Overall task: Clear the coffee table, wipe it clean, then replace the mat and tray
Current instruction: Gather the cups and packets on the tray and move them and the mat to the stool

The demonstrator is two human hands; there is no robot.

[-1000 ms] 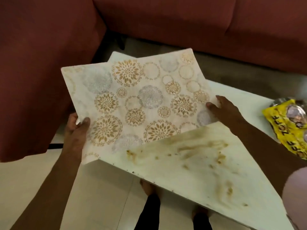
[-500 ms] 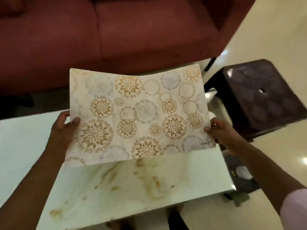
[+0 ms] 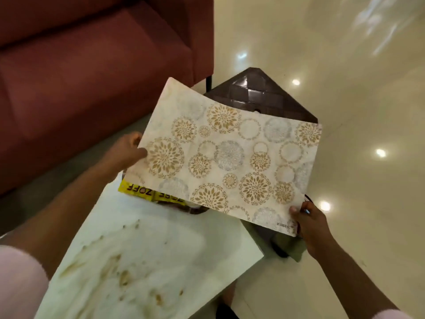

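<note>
A cream mat (image 3: pixel 230 157) printed with gold and grey flower circles is held in the air, off the table's right end and partly over a dark stool. My left hand (image 3: pixel 128 150) pinches its left edge with the thumb on top. My right hand (image 3: pixel 310 224) grips its near right corner. The white coffee table (image 3: pixel 142 256) lies below, its top smeared with brown stains. A yellow packet (image 3: pixel 142 192) lies on the table's far end, half hidden under the mat. No tray can be made out.
A dark red sofa (image 3: pixel 92 72) fills the upper left. A dark brown plastic stool (image 3: pixel 259 93) stands on the glossy cream floor (image 3: pixel 356 111) beyond the table. A greenish thing (image 3: pixel 287 245) sits low beside the table's right corner.
The mat has been carried to the right, away from the table top and towards the stool. The view has swung right with it. Both hands have kept their grip.
</note>
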